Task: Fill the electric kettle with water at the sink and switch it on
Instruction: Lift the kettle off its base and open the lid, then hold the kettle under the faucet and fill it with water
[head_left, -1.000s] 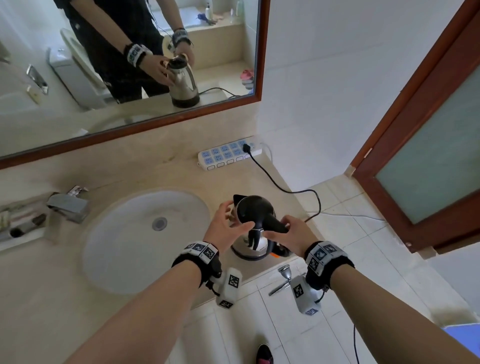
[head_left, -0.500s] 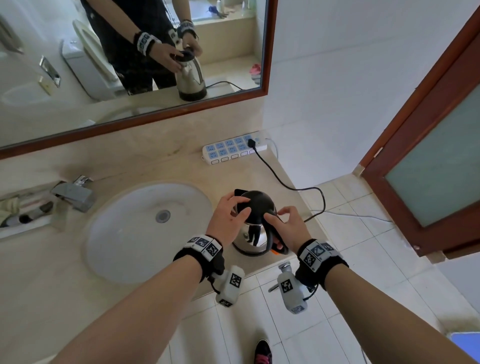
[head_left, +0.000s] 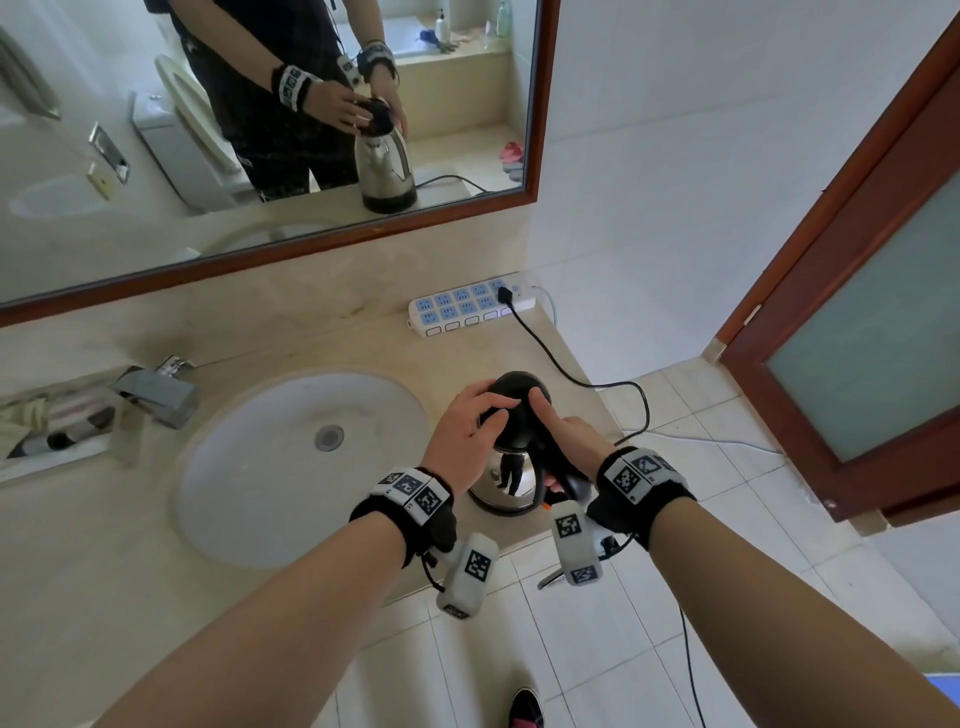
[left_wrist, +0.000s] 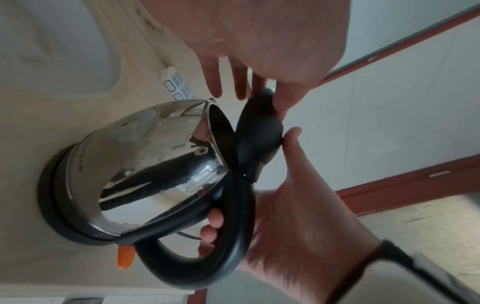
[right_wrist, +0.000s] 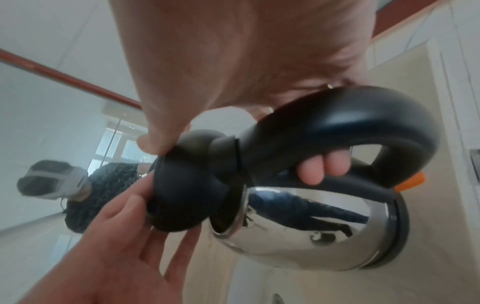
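A steel electric kettle (head_left: 506, 480) (left_wrist: 155, 148) (right_wrist: 311, 236) stands on its black base (left_wrist: 52, 195) on the counter, right of the sink (head_left: 260, 493). Its black lid (head_left: 519, 387) (left_wrist: 259, 135) (right_wrist: 187, 185) is tilted up, ajar over the mouth. My left hand (head_left: 467, 421) (left_wrist: 259, 41) (right_wrist: 116, 246) lies on the lid with fairly straight fingers. My right hand (head_left: 566, 436) (left_wrist: 298, 226) (right_wrist: 233, 51) grips the black handle (left_wrist: 207, 267) (right_wrist: 337, 123), its thumb on the lid. An orange switch (left_wrist: 126, 257) (right_wrist: 410, 183) sticks out below the handle.
A chrome faucet (head_left: 156, 392) stands left of the basin. The kettle's black cord (head_left: 561, 364) runs to a white power strip (head_left: 462, 306) at the back wall. A mirror (head_left: 260, 130) hangs above. The counter's edge is just in front of the kettle, and a wooden door (head_left: 857, 338) stands at right.
My left hand has moved from the kettle's side up onto the lid. My right thumb has come to rest on the lid while the fingers stay round the handle.
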